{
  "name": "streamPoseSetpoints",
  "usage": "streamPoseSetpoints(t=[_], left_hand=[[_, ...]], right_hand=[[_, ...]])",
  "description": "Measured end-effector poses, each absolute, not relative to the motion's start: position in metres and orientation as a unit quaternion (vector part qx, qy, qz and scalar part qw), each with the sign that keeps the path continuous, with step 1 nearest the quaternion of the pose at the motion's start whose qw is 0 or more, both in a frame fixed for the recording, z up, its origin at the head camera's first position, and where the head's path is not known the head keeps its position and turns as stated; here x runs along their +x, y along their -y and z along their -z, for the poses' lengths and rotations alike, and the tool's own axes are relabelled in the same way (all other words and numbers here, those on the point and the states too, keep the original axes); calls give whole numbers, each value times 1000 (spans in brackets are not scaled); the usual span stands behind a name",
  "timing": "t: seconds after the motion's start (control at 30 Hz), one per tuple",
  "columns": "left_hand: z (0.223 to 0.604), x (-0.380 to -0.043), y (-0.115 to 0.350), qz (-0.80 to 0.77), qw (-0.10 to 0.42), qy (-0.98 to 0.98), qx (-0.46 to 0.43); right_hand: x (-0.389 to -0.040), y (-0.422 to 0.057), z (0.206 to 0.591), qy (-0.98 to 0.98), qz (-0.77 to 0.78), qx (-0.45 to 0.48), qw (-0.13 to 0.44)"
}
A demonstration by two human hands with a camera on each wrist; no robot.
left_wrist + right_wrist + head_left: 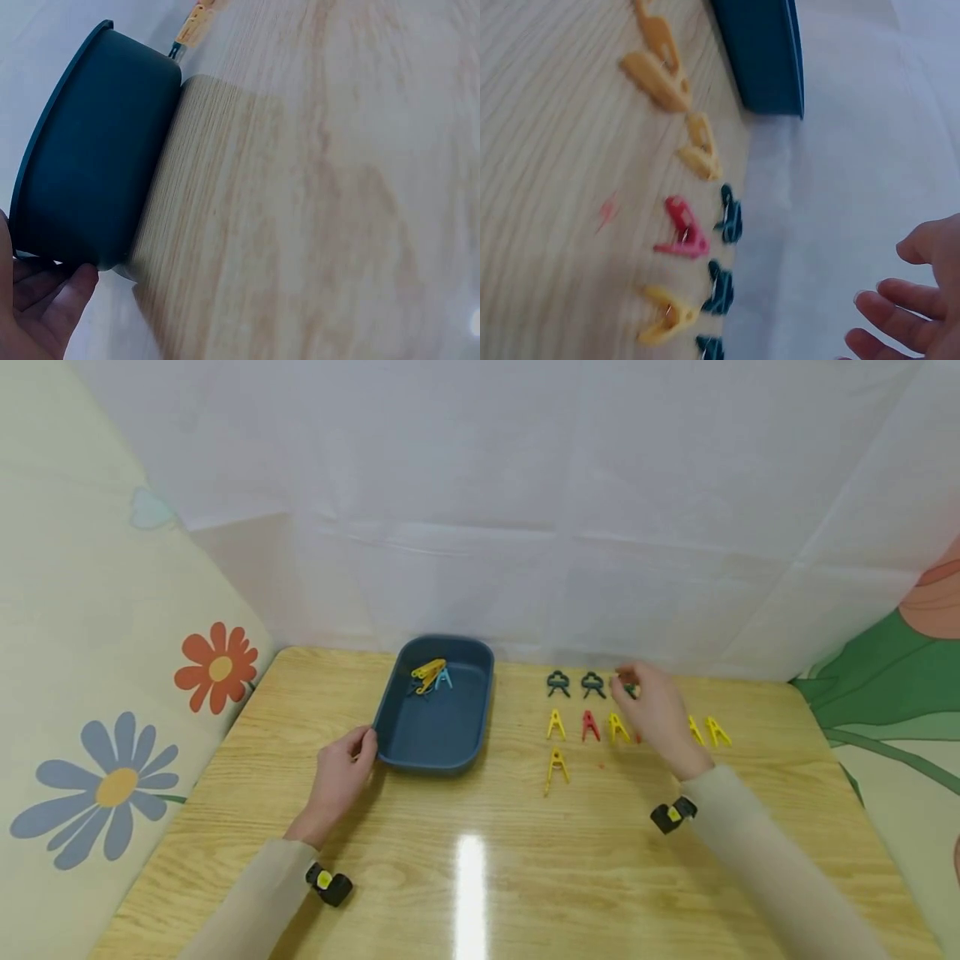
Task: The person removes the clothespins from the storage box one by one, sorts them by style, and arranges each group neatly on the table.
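My left hand (345, 781) grips the near left side of a dark blue plastic tub (435, 739); in the left wrist view its thumb and fingers lie against the tub's wall (90, 157). Inside the tub are yellow clothespins (431, 673), a light blue clothespin (444, 678) and something dark. Over the rows of clips, my right hand (654, 714) hovers near a third dark green clip (631, 691), partly covering it. The right wrist view shows that hand's fingers (900, 319) apart, with nothing between them.
Two dark green clips (592, 684) stand in the back row. In front lie yellow clothespins (555, 724) and a red clothespin (590, 725), with more yellow ones (717, 732) to the right. A larger yellow clothespin (557, 767) lies nearest. A white sheet (480, 568) hangs behind the wooden table (585, 877).
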State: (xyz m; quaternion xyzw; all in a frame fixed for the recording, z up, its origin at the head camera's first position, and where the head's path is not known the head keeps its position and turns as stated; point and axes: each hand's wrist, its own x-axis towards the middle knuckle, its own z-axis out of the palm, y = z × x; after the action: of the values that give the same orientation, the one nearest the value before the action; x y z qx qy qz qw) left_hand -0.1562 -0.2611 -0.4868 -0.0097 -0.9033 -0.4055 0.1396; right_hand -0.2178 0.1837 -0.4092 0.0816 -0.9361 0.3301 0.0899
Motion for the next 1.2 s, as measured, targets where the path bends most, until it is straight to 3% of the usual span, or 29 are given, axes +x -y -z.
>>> streamPoseSetpoints(t=[0.7,1.2], left_hand=[[489,-158,261,430,125,894,-6],[487,-156,261,433,125,893,-3]], right_hand=[[-264,-55,389,935,-304,173,64],[-285,19,378,915,-366,169,-27]])
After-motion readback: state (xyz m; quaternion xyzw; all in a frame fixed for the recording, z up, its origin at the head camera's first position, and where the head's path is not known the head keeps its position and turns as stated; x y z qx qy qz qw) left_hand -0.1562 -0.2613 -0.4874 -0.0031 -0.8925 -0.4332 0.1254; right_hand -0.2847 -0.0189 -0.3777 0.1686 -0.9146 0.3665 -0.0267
